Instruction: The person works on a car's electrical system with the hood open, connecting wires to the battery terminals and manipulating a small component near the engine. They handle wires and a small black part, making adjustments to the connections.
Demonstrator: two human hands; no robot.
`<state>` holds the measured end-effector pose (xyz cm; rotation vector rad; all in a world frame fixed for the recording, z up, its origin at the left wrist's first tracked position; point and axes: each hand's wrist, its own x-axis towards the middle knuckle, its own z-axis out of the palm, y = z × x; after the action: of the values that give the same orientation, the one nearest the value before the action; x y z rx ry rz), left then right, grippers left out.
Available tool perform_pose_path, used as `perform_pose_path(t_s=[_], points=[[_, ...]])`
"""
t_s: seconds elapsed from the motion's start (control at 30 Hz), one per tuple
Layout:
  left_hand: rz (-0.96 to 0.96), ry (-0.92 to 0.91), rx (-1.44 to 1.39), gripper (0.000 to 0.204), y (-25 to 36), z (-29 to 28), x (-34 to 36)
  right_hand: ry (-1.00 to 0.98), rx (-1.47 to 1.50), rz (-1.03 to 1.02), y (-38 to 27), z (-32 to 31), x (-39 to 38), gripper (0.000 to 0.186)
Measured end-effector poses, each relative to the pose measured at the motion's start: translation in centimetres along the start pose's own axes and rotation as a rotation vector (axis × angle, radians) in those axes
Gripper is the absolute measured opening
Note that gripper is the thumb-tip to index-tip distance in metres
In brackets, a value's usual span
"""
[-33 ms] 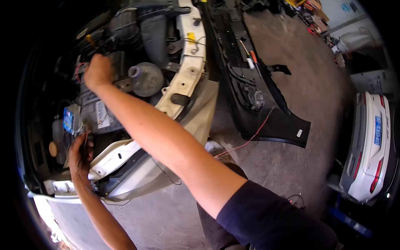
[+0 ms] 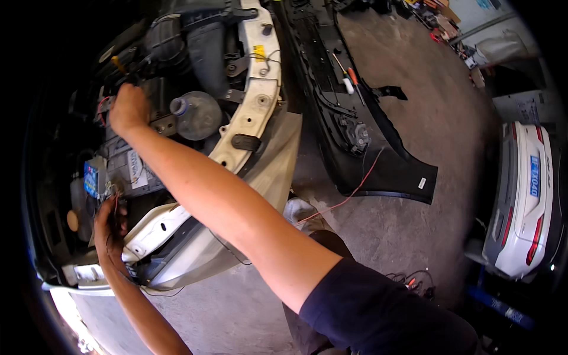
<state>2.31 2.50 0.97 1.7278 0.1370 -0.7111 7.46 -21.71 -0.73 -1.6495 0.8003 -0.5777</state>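
Observation:
My left hand [image 2: 111, 229] is at the front corner of an open car engine bay, its fingers curled round thin wires [image 2: 115, 194] beside the car battery [image 2: 121, 160]. A small box with a blue face [image 2: 90, 179] stands right by those fingertips. Farther in, my right hand [image 2: 130, 110] is closed in a fist over the far end of the battery; whatever it grips is hidden behind the fingers. A red wire [image 2: 102, 112] loops just left of that fist. To its right sits a translucent round reservoir [image 2: 200, 116].
The white front crossmember [image 2: 255, 106] curves along the bay. A black bumper cover [image 2: 408, 177] lies on the floor, bearing an orange-handled screwdriver [image 2: 353, 77] and a red cable [image 2: 364, 183]. A white car [image 2: 523, 207] stands at the right; more cables [image 2: 414, 283] lie on the floor.
The whole scene has shifted slightly left in the picture. Both hands stay at about the same places in the engine bay; my right hand looks less blurred.

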Motion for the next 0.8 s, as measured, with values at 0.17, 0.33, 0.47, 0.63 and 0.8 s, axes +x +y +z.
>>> perform_pose_path(t_s=[0.17,0.33,0.47,0.63,0.8], points=[[-0.006,-0.004,0.015,0.028,-0.5,-0.3,1.9,0.117,0.063,-0.004,1.9,0.5,0.9,0.008],[0.03,-0.008,0.027,0.029,-0.8,-0.1,1.9,0.163,0.049,-0.112,2.1,-0.1,0.7,0.011],[0.066,0.016,0.099,0.031,-0.2,0.2,0.9,0.165,0.062,-0.14,2.0,1.3,1.6,0.013],[0.088,-0.053,0.137,0.033,-0.6,0.3,1.8,0.192,-0.004,-0.17,2.6,0.4,1.5,0.01],[0.085,-0.016,0.129,0.036,0.0,0.5,0.5,0.123,-0.052,-0.171,2.2,0.6,1.2,0.016]])
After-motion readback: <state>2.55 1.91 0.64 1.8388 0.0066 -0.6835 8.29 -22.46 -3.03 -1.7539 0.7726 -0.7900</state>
